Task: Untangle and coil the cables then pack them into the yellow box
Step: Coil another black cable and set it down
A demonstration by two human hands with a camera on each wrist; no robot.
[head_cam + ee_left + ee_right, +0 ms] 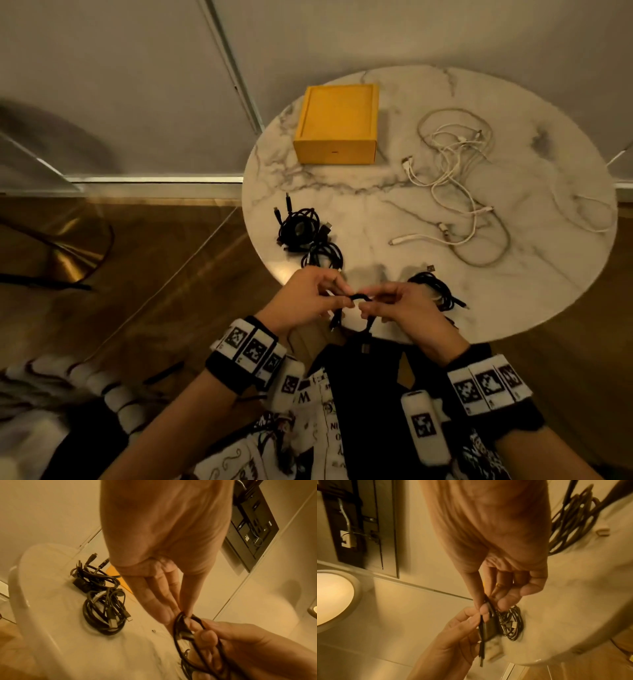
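A short black cable [360, 297] hangs between my two hands over the near edge of the marble table [376, 212]. My left hand [337, 297] pinches one side of its small loop, and my right hand [375, 305] pinches the other. Its plug ends dangle below my fingers. In the left wrist view the black cable [178, 626] loops round my right hand's fingers [209, 637]. In the right wrist view the black cable [482, 635] drops past my left hand [458, 628]. The yellow box [337, 123] stands open at the table's far left.
Two coiled black cables [303, 233] lie at the table's left edge, and another black coil [436, 291] sits by my right hand. A loose tangle of white cables [455, 181] spreads over the right half. Wooden floor and a brass chair base [65, 253] are on the left.
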